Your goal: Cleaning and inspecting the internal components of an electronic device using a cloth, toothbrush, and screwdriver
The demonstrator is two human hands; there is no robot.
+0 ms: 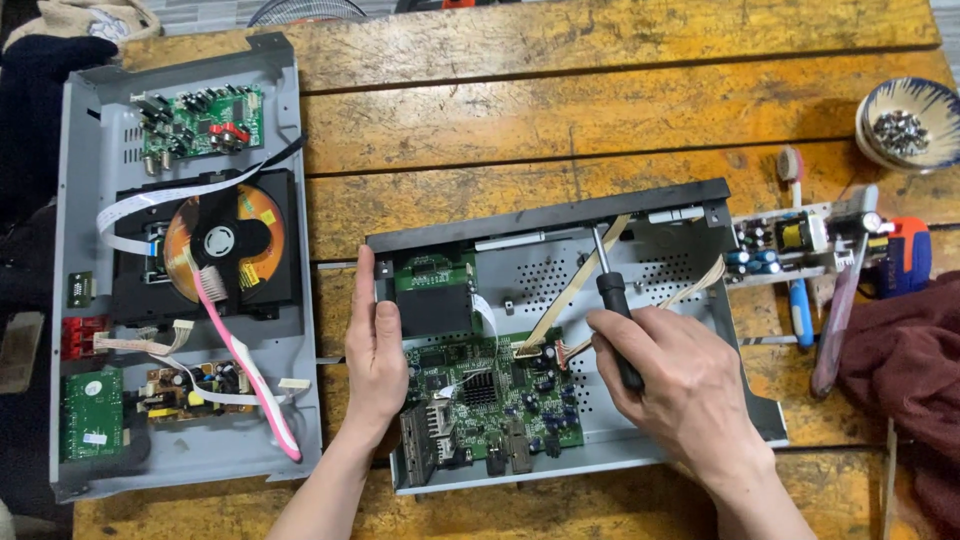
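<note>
Two bare forearms are showing, each rising from the near edge of the wooden table (620, 100); no sleeve is covering either one as far as the frame is reaching; the left hand (375, 355) is wearing no glove, ring or watch, its fingers looking long and slim with short nails; the right hand (680, 385) is likewise going ungloved, with no band at the wrist; knuckles and tendons are standing out plainly across its back, and its nails are looking short too.

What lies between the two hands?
In the head view, a green circuit board inside the grey chassis lies between the left hand and right hand.
</note>
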